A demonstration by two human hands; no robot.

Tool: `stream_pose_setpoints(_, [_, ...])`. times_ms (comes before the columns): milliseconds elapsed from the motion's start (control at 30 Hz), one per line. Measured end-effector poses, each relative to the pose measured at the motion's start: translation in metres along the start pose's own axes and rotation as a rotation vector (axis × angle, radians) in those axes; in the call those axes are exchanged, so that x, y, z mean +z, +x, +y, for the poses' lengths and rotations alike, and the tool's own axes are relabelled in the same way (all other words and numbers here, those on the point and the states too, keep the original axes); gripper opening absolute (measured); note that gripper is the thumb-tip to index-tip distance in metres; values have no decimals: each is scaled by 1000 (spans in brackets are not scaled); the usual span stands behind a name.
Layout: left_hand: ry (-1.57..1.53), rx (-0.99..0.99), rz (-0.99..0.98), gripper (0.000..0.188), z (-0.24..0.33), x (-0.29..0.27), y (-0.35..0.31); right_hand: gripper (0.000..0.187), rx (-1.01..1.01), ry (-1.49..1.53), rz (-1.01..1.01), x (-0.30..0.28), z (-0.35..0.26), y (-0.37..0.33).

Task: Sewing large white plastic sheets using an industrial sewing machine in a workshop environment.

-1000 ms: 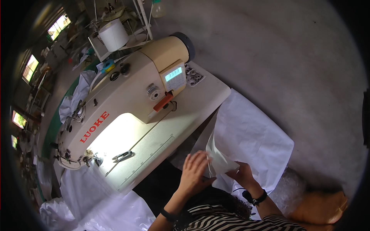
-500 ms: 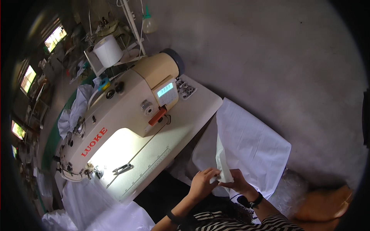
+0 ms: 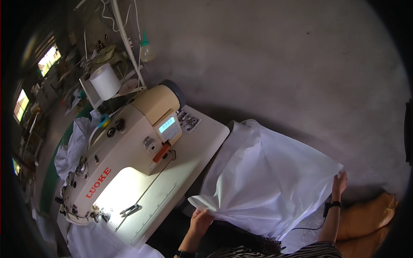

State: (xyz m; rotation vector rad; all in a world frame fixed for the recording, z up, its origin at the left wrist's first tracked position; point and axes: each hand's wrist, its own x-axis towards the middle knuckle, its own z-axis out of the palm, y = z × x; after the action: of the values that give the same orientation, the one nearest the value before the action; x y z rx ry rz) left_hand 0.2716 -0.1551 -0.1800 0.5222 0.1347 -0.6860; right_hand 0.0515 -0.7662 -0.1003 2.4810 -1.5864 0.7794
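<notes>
"Head view: what do your hands have hold of?"

"Your left hand (image 3: 200,221) grips the gathered near-left corner of a white sheet (image 3: 266,180), thumb and fingers closed on it. Your right hand (image 3: 340,184), with a dark band (image 3: 332,205) at its wrist, pinches the sheet's right-hand corner. Between your hands the sheet spreads out, creased, to the right of the bench (image 3: 150,210)."

"And what lies close on either side of you?"

"Beside your right forearm there's an orange-brown thing (image 3: 365,219); I can't tell what it is. At your lower left, more white material (image 3: 94,243) lies near the needle end of the sewing machine (image 3: 124,150)."

"What's on your bench?"

"Metal snips (image 3: 130,210) lie in the lamplight just in front of the machine. Its small display (image 3: 167,124) is lit, with an orange-handled piece (image 3: 161,152) just below."

"Farther from you?"

"A white thread cone (image 3: 105,81) stands behind the machine, and a green-topped bottle (image 3: 147,53) hangs near a pale pole (image 3: 125,38). A grey wall (image 3: 275,64) rises behind the sheet; bright windows (image 3: 49,59) show at your far left."
</notes>
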Motion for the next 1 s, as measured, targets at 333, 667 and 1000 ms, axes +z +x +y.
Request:
stream_pose_setpoints(333, [265,-568,-540,36,16,95,-28,81,-499,-231,-640,74,-250,-90])
stream_pose_setpoints(667, [1649,-376,-324,45,66,28,-78,43,135,2028,-499,41,-50,81])
stream_pose_setpoints(1000, [617,-307,-87,63,-80,32,130,43,284,1637,-995,-73,-265,-115])
